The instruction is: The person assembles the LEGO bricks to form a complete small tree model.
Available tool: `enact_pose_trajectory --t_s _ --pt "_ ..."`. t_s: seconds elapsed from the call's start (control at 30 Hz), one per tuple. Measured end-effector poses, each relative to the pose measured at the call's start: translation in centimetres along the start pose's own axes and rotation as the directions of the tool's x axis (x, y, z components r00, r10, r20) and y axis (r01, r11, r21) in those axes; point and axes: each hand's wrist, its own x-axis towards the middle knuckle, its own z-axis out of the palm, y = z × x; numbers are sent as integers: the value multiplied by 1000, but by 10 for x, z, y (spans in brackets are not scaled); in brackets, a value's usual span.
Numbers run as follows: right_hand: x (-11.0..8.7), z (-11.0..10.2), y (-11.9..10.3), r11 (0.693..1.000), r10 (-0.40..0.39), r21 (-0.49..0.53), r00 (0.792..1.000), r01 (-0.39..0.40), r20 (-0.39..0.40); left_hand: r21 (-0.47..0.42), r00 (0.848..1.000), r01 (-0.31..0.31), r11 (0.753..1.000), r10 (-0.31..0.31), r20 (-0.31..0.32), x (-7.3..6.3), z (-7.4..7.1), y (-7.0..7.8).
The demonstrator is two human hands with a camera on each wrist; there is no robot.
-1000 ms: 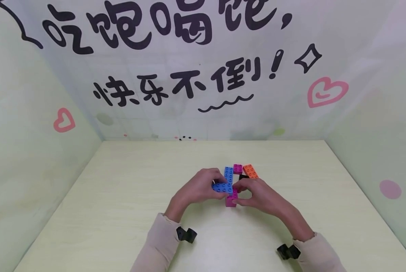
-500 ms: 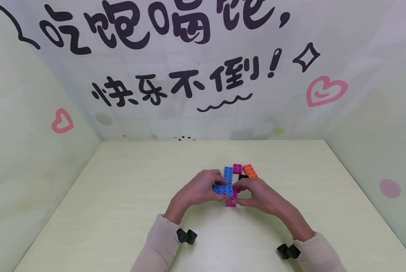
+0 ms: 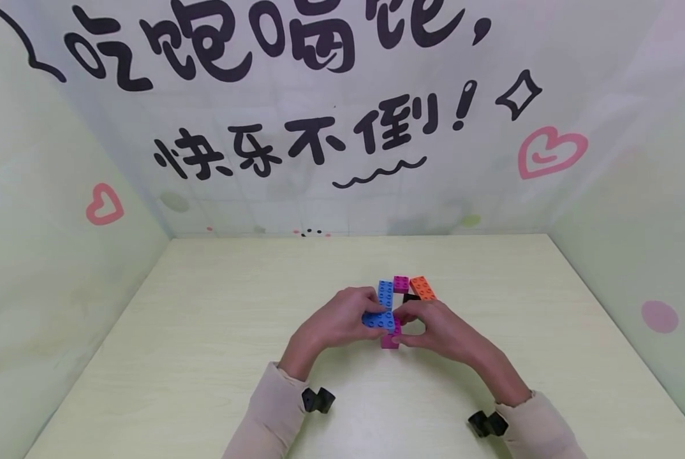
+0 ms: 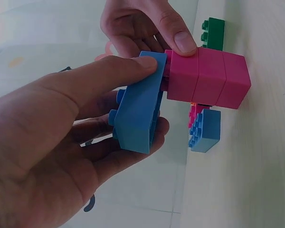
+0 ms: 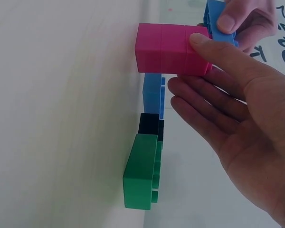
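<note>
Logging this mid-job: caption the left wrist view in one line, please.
Left grip pinches a blue brick at the studded end of a pink stack, which the right grip holds.

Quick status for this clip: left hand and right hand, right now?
Left hand: holding a blue block between thumb and fingers.
Right hand: holding the magenta stack near its top.

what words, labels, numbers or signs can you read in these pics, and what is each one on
"吃饱喝饱,": high on the back wall in the head view, partly cut off at the top
"快乐不倒!": below it, same wall
Wrist views: only bits of dark strokes, too incomplete to read
Held blue brick and pink stack: no readable text
</note>
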Motion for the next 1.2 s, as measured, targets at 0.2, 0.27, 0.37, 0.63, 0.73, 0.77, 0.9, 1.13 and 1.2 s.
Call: enact_pose_trajectory --t_s 0.2,0.27,0.37,0.63,0.73,0.77,0.9,1.13,1.2 --pt "0 -1 1 1000 -7 11 1000 7 11 16 1000 -12 1000 12 18 -1 -2 -1" --pt "0 -1 1 1000 -7 15 1000 7 13 7 1000 -13 1000 13 19 0 -2 -2" --pt "0 -1 2 1000 -8 19 1000 8 16 -7 1000 -16 1000 16 17 0 -2 -2" --pt "2 -2 3 1000 -15 17 1000 15 14 7 1000 -11 1000 11 23 1 -3 -2" --pt "3 -2 3 1000 -8 18 1000 8 15 10 1000 -6 1000 5 22 1 -2 -3" --pt "3 -2 3 1000 -4 20 1000 4 14 10 1000 -7 1000 6 21 2 -2 -3" --pt "3 -2 3 1000 5 23 1000 -5 11 16 1000 -10 1000 9 15 2 -2 -3" --pt "3 -2 2 1000 14 27 1000 -15 16 32 1000 12 999 -13 20 1 -3 -2" --pt "3 -2 2 1000 15 24 1000 -16 15 33 999 22 999 -23 25 1 -3 -2"
